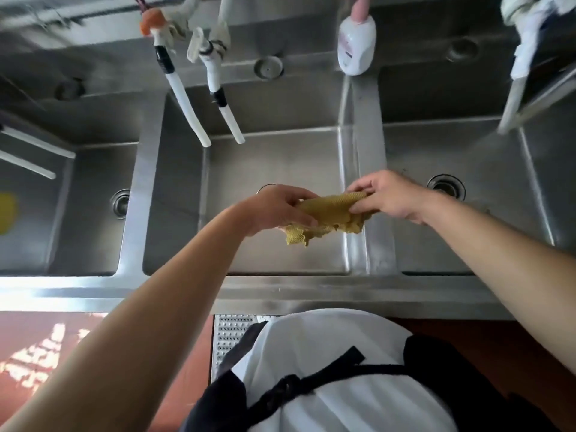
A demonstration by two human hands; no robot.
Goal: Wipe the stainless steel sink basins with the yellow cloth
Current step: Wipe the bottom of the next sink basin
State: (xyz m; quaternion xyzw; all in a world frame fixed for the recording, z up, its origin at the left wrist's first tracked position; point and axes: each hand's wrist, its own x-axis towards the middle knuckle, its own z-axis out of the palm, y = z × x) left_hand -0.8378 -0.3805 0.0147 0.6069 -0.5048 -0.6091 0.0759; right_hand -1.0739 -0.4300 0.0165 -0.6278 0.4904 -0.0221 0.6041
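**Ana:** Closest to the lens is the person's white top with a dark apron tied across it, and both bare forearms reach forward from there over the steel front rim of the sink unit.

**Ben:** And the hands?

**Ana:** Both are closed on the yellow cloth. The left hand pinches its left end between thumb and fingers; the right hand grips its right end the same way. The cloth is bunched, with a honeycomb texture, and its loose lower edge hangs below the left hand.

**Ben:** Where is it relative to the basins?

**Ana:** In the air above the middle basin, toward that basin's right side, close to the divider between it and the right basin. It touches no steel that I can see.

**Ben:** What else is around?

**Ana:** Two white hose spouts hang down over the back of the middle basin. A white soap bottle with a pink top hangs above the divider. The right basin's drain shows just beyond the right hand, and the left basin has its own drain near its right wall. Something yellow sits at the far left edge, too cut off to identify. Pale rags hang at the upper right.
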